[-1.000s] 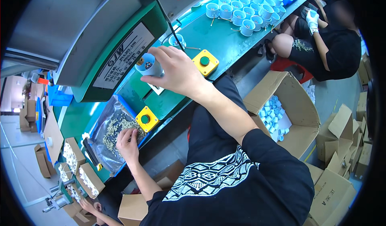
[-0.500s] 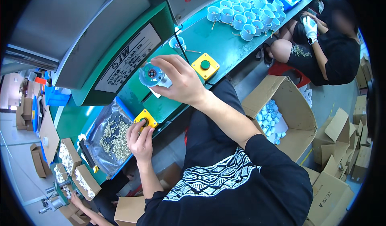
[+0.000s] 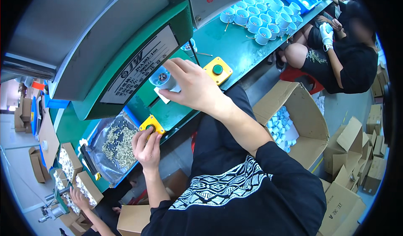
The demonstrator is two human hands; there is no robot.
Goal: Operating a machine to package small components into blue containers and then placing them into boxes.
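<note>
Blue cup [image 3: 162, 80] within right grip [image 3: 198, 86]; inside visible

Button box [image 3: 156, 124] beside tray [image 3: 132, 116], cups [image 3: 254, 25] on bench [image 3: 210, 39]

On the floor at the right stands an open carton [image 3: 311, 120], in which lie many small light-blue pieces [image 3: 280, 129]. Beyond it, a co-worker [image 3: 357, 66] in black clothes sits on a red stool [image 3: 290, 74]. More brown cartons [image 3: 350, 137] are at the far right. At the left, narrow boxes [image 3: 76, 156] contain white pieces [image 3: 86, 187].
</note>
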